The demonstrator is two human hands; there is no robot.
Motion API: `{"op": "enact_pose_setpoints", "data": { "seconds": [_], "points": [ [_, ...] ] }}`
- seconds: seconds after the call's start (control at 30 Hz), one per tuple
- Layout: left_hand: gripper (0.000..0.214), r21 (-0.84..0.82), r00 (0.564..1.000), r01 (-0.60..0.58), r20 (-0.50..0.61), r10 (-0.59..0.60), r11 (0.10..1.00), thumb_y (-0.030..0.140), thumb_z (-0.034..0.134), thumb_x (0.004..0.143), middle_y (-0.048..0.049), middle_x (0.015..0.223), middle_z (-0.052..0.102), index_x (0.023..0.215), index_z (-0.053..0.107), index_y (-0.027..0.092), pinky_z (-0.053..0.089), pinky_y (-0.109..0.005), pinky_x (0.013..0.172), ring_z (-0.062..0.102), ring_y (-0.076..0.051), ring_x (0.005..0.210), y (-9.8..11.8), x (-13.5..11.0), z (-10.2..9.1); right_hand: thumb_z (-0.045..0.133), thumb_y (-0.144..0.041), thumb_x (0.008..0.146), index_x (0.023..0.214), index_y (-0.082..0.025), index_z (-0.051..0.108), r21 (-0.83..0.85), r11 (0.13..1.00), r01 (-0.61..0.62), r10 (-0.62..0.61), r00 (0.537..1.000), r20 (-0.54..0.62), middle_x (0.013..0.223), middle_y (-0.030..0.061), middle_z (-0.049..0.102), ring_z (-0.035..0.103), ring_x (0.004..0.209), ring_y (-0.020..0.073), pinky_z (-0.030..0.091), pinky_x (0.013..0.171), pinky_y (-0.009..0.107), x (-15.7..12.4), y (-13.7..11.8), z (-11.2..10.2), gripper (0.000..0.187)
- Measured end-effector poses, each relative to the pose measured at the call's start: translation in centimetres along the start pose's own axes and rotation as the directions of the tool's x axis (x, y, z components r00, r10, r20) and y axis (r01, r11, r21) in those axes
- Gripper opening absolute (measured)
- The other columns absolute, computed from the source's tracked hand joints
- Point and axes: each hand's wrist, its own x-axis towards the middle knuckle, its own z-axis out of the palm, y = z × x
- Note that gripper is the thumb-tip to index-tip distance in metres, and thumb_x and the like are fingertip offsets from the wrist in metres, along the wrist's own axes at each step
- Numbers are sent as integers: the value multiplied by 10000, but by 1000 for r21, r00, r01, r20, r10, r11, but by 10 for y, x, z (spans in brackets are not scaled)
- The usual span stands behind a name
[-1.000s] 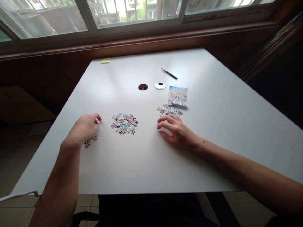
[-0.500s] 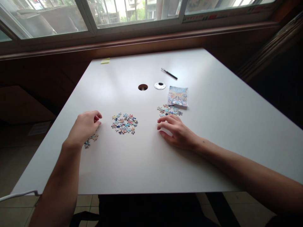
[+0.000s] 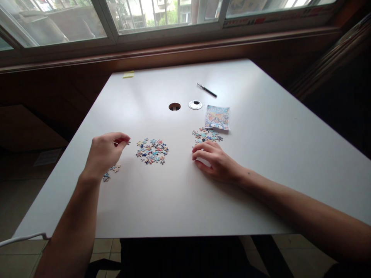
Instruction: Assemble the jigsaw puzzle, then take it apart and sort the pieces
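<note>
My left hand (image 3: 108, 152) is closed in a pinch on a small jigsaw puzzle piece (image 3: 129, 142), most of it hidden by the fingertips. Under and behind that wrist lie several loose pieces (image 3: 116, 168), partly covered by the hand. Just to its right, a round heap of colourful puzzle pieces (image 3: 152, 151) lies flat on the white table (image 3: 162, 200). My right hand (image 3: 214, 160) rests on the tabletop with loosely curved fingers apart, holding nothing I can see. Its fingertips are at the near edge of another pile of pieces (image 3: 206, 134).
Behind the right pile lies a printed picture packet (image 3: 217, 117). Farther back are a black pen (image 3: 206, 90), a metal grommet cover (image 3: 195, 105) and a round cable hole (image 3: 174, 107). A yellow sticky note (image 3: 128, 74) is at the far edge; a white cable (image 3: 23, 239) hangs at the near left.
My left hand has shifted slightly right and its fingers have come together, with a puzzle piece now showing at the tips. My right hand stays in place.
</note>
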Motion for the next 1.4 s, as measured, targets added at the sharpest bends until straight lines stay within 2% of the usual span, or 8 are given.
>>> {"op": "enact_pose_setpoints", "data": {
  "seconds": [0.27,0.47,0.77,1.13,1.27,1.4],
  "points": [
    [265,4,998,-19,55,19,1000,369,575,840,-24,994,771,973,762,237,552,-314,880,714,-210,840,-2,1,4,571,-144,903,954,-226,620,54,997,55,-57,998,39,1009,79,653,589,974,230,472,909,405,3,-3,-2,109],
    [264,9,998,-24,64,24,1000,358,552,842,-20,971,770,965,754,239,555,-307,869,716,-208,832,0,1,5,563,-131,888,957,-227,637,44,998,-33,35,999,-34,1027,91,632,588,976,239,479,908,419,2,0,-1,140],
    [262,16,996,-56,70,55,998,362,553,839,-16,957,771,950,755,237,551,-286,844,711,-196,808,0,2,8,574,-134,888,945,-227,634,67,998,20,-20,1000,8,1011,84,653,584,977,235,481,891,406,2,0,-1,125],
    [257,0,995,-30,90,30,1000,369,580,826,-19,927,771,948,759,232,543,-287,833,707,-195,797,4,1,7,576,-136,892,932,-222,632,50,999,9,-9,1000,3,1008,82,651,588,976,231,467,905,416,1,-1,-1,110],
    [246,-45,988,30,154,-23,999,387,627,793,-9,841,771,925,765,233,535,-275,797,703,-192,766,8,0,5,575,-135,897,938,-218,629,43,999,10,-10,1000,9,1011,82,648,581,978,230,463,910,416,1,-1,-1,106],
    [249,-69,965,67,259,-47,995,403,618,788,-10,881,777,896,770,237,517,-253,736,702,-195,805,8,0,4,582,-132,893,937,-218,623,49,999,21,-21,1000,2,1008,81,645,580,976,232,463,904,417,1,1,0,105]
  ]
}}
